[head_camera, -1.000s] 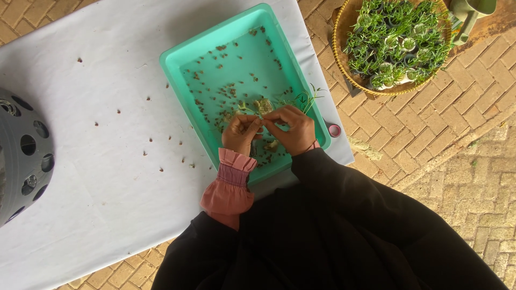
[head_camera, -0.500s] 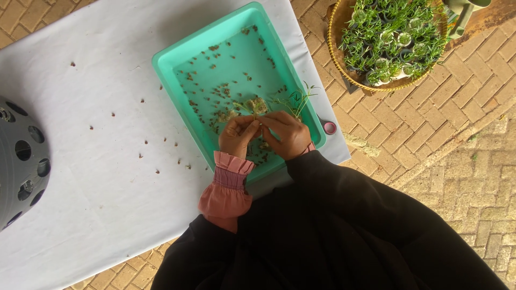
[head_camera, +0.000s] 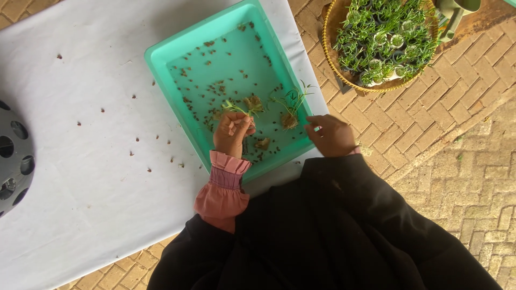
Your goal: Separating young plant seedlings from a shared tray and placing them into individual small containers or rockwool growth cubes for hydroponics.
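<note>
Pinched between the fingertips of your left hand [head_camera: 231, 134] is a small green seedling [head_camera: 235, 107], its thin leaves fanning out just above your knuckles and its brownish root plug [head_camera: 252, 102] trailing to the right of the pinch; the hand is curling closed around the stem over the floor of the teal plastic tray [head_camera: 161, 59]. Far to the left of that grip, a grey perforated pot [head_camera: 13, 156] is sitting at the edge of the white table cover [head_camera: 80, 188], and dark crumbs of growing medium are lying scattered across the cloth between the pot and the tray. Under your left wrist, the pink gathered cuff [head_camera: 226, 185] is resting on the tray's near rim. Just below the grip, another brownish plug [head_camera: 263, 143] is lying on the tray floor among more loose crumbs. To the right of the pinch, a second seedling [head_camera: 290, 107] is lying in the tray with its roots pointing toward you. Your right hand [head_camera: 330, 135] is hovering beside it at the tray's right rim, fingers loosely spread and holding nothing, its fingertips close to that seedling but apart from it. Farther right and beyond the grip, a round woven basket [head_camera: 330, 32] is standing on the brick paving, packed with small pots of green sprouts [head_camera: 387, 37].
</note>
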